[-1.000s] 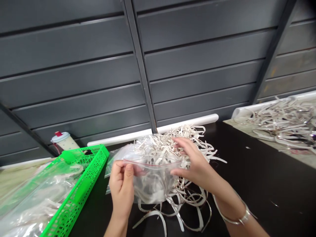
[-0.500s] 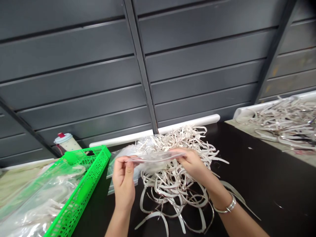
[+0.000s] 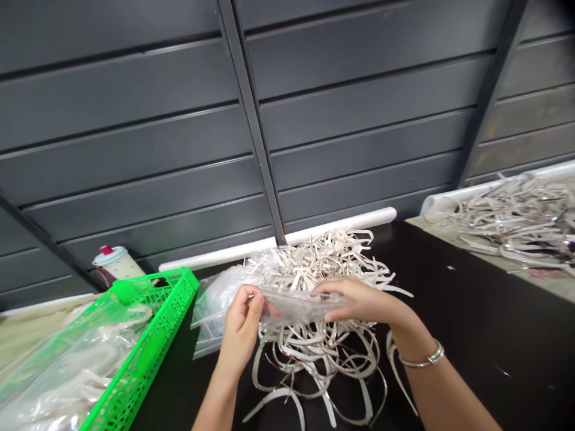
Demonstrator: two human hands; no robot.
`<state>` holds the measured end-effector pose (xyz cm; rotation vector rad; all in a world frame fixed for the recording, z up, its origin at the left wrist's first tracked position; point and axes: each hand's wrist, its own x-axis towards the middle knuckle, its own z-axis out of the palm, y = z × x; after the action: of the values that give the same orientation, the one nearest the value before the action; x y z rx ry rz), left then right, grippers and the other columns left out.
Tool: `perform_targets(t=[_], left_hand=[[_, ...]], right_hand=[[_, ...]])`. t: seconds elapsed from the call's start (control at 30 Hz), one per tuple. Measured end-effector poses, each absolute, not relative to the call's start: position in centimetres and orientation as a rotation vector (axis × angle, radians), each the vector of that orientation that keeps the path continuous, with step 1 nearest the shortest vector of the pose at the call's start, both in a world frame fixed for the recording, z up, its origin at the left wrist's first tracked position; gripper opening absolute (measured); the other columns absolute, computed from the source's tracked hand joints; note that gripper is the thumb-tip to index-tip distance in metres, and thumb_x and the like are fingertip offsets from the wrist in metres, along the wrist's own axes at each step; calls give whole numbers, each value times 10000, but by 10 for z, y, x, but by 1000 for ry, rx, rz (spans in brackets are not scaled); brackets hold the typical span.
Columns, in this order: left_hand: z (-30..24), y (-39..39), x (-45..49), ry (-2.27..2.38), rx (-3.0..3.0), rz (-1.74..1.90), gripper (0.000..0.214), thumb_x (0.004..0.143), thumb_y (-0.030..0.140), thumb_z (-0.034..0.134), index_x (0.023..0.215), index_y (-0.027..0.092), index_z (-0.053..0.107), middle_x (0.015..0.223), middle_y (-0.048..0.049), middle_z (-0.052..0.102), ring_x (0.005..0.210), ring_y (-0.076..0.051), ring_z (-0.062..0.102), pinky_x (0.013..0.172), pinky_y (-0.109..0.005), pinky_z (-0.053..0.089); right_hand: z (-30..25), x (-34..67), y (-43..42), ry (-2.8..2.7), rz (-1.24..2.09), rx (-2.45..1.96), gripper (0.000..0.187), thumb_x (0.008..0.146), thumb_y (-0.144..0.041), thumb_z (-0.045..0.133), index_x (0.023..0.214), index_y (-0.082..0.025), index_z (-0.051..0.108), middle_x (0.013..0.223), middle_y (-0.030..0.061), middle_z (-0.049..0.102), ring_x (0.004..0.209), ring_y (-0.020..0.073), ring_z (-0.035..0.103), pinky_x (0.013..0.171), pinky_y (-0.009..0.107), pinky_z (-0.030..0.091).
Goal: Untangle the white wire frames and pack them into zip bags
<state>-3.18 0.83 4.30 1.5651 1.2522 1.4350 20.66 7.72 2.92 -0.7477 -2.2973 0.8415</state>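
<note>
Over the dark table [image 3: 453,311], seen from the head camera, one clear zip bag [image 3: 302,305] lies crosswise between two hands, its long axis running left to right. The left hand [image 3: 240,332] pinches its left end, fingers [image 3: 251,299] closed on the plastic; the right hand [image 3: 359,302] grips the other end the same way. Beneath the bag spreads one heap of white strips [image 3: 314,353]; one green perforated crate [image 3: 153,317] sits to the left.
</note>
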Motion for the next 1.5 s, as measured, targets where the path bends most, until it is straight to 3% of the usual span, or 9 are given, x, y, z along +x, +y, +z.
perform_targets(t=[0.17, 0.33, 0.47, 0.67, 1.03, 1.17, 1.33, 1.4, 1.5], left_hand=[[45, -8, -20, 1166, 1574, 1775, 206, 873, 401, 537, 858, 204, 481, 696, -13, 688, 654, -169, 649, 687, -300, 486], [41, -3, -27, 1102, 1729, 1222, 623, 649, 365, 777, 1173, 195, 487, 1043, -117, 679, 963, -248, 641, 823, -347, 496], [42, 5, -27, 1136, 1680, 821, 190, 758, 330, 651, 828, 153, 659, 694, -48, 686, 664, -186, 644, 646, -293, 497], [43, 7, -27, 1162, 1502, 823, 140, 710, 291, 652, 701, 151, 642, 540, -6, 635, 487, -140, 586, 541, -257, 459], [32, 24, -40, 1542, 1878, 973, 241, 839, 315, 502, 627, 201, 521, 533, 15, 596, 534, -164, 578, 598, -277, 431], [18, 36, -43, 1611, 1771, 1173, 180, 831, 356, 507, 925, 202, 515, 835, -31, 654, 606, -167, 623, 593, -288, 464], [21, 36, -51, 1506, 1710, 1450, 686, 685, 328, 695, 1293, 260, 384, 1394, -130, 411, 1041, -239, 575, 737, -336, 508], [26, 35, -56, 1462, 1781, 1418, 523, 649, 301, 729, 1141, 231, 569, 1372, -111, 468, 1187, -283, 490, 911, -393, 443], [33, 32, -59, 1346, 1750, 1214, 190, 710, 353, 681, 779, 176, 700, 1066, -122, 681, 1050, -286, 596, 917, -396, 439]], right_hand=[[42, 180, 57, -1668, 1207, -557, 151, 825, -308, 623, 835, -195, 722, 806, 45, 718, 734, 162, 667, 660, 286, 521], [45, 171, 48, -1038, 1313, -541, 210, 746, -367, 712, 788, -164, 683, 674, 42, 707, 531, 146, 651, 439, 214, 471], [50, 187, 53, -849, 1293, -552, 235, 684, -369, 759, 774, -170, 670, 650, 33, 703, 488, 145, 632, 446, 234, 506], [55, 204, 57, -766, 1228, -560, 277, 607, -399, 805, 738, -182, 693, 631, 30, 709, 484, 148, 638, 459, 243, 534], [43, 205, 72, -782, 1046, -571, 195, 743, -344, 734, 806, -163, 697, 722, 46, 719, 631, 159, 677, 596, 265, 556], [33, 177, 70, -916, 716, -464, 113, 848, -303, 624, 870, -225, 704, 829, 23, 717, 793, 168, 670, 765, 331, 539], [26, 160, 69, -1783, 865, -387, 187, 867, -319, 589, 816, -222, 740, 792, 28, 705, 723, 165, 634, 670, 312, 513], [26, 163, 72, -1984, 994, -466, 226, 877, -350, 575, 857, -199, 742, 739, 25, 695, 639, 142, 604, 594, 275, 481], [27, 177, 77, -2035, 1083, -647, 254, 855, -374, 596, 836, -163, 736, 681, 24, 680, 588, 126, 581, 542, 245, 448]])
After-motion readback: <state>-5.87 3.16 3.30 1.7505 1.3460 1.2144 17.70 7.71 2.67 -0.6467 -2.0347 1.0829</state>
